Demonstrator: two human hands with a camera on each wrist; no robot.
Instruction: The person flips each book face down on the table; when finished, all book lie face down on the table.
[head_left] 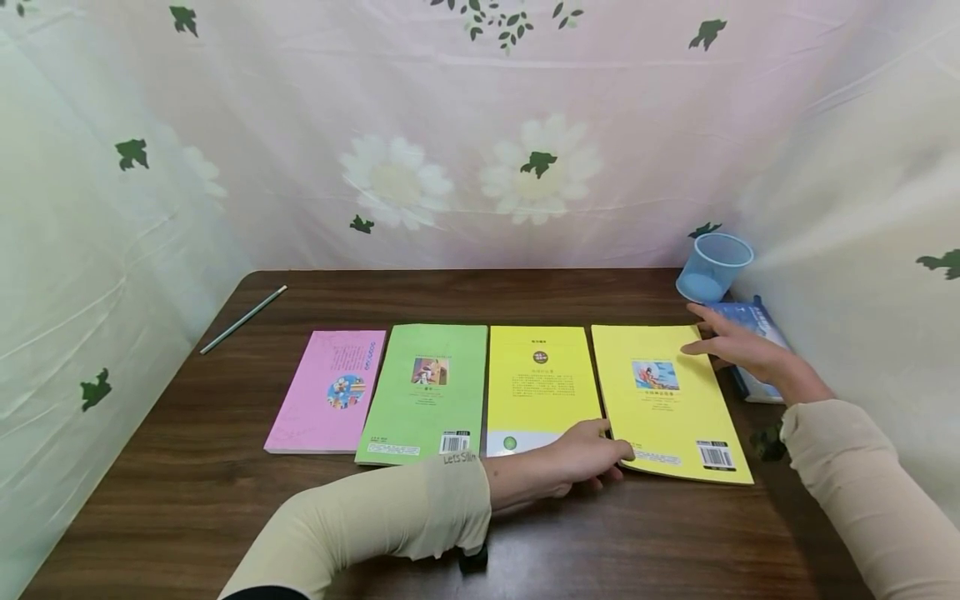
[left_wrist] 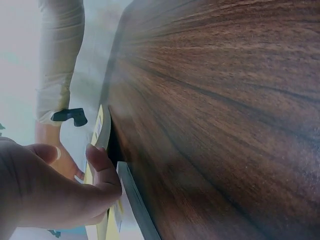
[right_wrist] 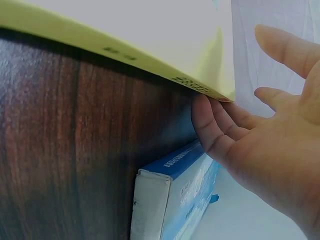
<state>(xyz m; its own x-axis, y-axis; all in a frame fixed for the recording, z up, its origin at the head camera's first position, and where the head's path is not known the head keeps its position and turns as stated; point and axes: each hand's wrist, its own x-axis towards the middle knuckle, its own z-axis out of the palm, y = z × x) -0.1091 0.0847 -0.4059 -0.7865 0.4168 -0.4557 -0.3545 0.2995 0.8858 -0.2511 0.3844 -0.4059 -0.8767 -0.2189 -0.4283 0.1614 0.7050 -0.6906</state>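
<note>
A yellow book (head_left: 645, 417) with a small picture and a barcode lies at the right end of a row, between my hands. My left hand (head_left: 581, 454) reaches in from the left, its fingertips at the book's near left corner with fingers slightly bent. My right hand (head_left: 738, 346) is at the far right corner, thumb and index finger spread. In the right wrist view, its lower fingers (right_wrist: 210, 120) touch the book's edge from the side and below. Beside it lie another yellow book (head_left: 540, 367), a green book (head_left: 431, 417) and a pink book (head_left: 315, 417).
A blue plastic cup (head_left: 712, 271) stands at the back right, against the curtain (head_left: 465, 100). Partly behind my right hand lies a thick blue-and-white book (head_left: 757, 329). A pencil (head_left: 243, 319) lies at the back left of the dark wooden table (head_left: 187, 500).
</note>
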